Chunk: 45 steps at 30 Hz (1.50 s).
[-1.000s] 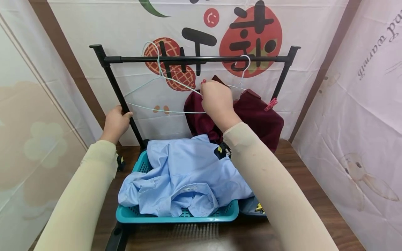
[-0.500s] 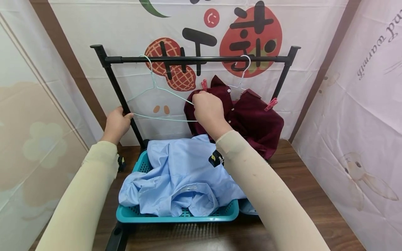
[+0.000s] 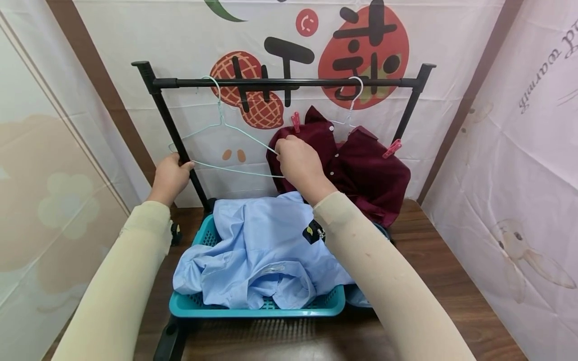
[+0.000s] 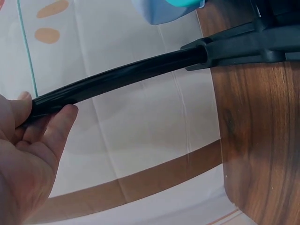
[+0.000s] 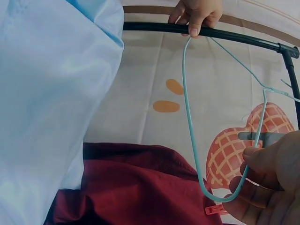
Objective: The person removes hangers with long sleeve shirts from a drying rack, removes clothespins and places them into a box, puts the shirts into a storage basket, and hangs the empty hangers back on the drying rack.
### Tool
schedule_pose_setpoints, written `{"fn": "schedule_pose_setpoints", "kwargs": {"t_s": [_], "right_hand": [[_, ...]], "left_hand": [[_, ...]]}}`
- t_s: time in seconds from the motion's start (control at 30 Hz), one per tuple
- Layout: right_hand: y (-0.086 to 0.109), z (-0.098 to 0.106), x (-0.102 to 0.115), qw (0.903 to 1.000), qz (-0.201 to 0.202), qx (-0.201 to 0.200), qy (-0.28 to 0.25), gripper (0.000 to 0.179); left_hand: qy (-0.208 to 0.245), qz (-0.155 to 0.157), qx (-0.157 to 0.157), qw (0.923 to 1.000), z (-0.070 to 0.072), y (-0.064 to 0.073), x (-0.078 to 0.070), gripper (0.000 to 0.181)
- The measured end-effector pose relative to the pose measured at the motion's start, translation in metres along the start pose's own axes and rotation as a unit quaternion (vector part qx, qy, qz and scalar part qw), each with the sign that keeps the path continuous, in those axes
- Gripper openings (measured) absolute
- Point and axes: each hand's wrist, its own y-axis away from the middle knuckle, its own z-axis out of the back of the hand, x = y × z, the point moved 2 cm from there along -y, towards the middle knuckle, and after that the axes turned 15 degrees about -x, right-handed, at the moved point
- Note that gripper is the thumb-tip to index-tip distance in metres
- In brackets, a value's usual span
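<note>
A thin mint-green wire hanger [image 3: 244, 133] hangs by its hook over the black rail of the clothes rack [image 3: 280, 82]. My right hand [image 3: 300, 158] holds its right end; in the right wrist view the thumb and fingers [image 5: 255, 154] pinch the wire near the bend. My left hand [image 3: 170, 175] grips the rack's left upright [image 4: 117, 75], thumb in front and fingers behind, close to the hanger's left end. A maroon shirt [image 3: 370, 175] hangs on a white hanger [image 3: 354, 100] at the right, a red clothespin [image 3: 295, 122] at one shoulder and another clothespin [image 3: 392, 149] at the other.
Below the rail, a teal basket [image 3: 257, 313] holds a crumpled light blue shirt [image 3: 271, 245]. It stands on a dark wooden table [image 3: 433, 271]. A printed white cloth [image 3: 180, 35] covers the wall behind, and part of another container shows beneath my right arm.
The hanger's hook, earlier raised above the rail, has come down onto it and shifted left. My right hand has lowered with the hanger's end. The left hand stays on the upright.
</note>
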Motion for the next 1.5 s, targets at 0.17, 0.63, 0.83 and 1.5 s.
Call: {"fn": "schedule_pose_setpoints", "kwargs": {"t_s": [0.17, 0.63, 0.83, 1.5], "right_hand": [[0.002, 0.005, 0.001, 0.9999, 0.009, -0.008, -0.011, 0.013], [0.012, 0.066, 0.001, 0.9933, 0.057, -0.092, -0.039, 0.014], [0.027, 0.094, -0.011, 0.9880, 0.068, -0.128, -0.054, 0.017], [0.101, 0.115, -0.068, 0.9813, 0.050, -0.166, -0.084, 0.021]], "left_hand": [[0.006, 0.004, 0.003, 1.0000, -0.002, -0.001, -0.001, 0.043], [0.003, -0.002, -0.002, 1.0000, -0.004, 0.000, 0.005, 0.041], [-0.002, 0.001, -0.001, 1.0000, -0.006, 0.001, 0.005, 0.041], [0.003, 0.005, 0.006, 1.0000, -0.007, 0.003, 0.010, 0.045]]}}
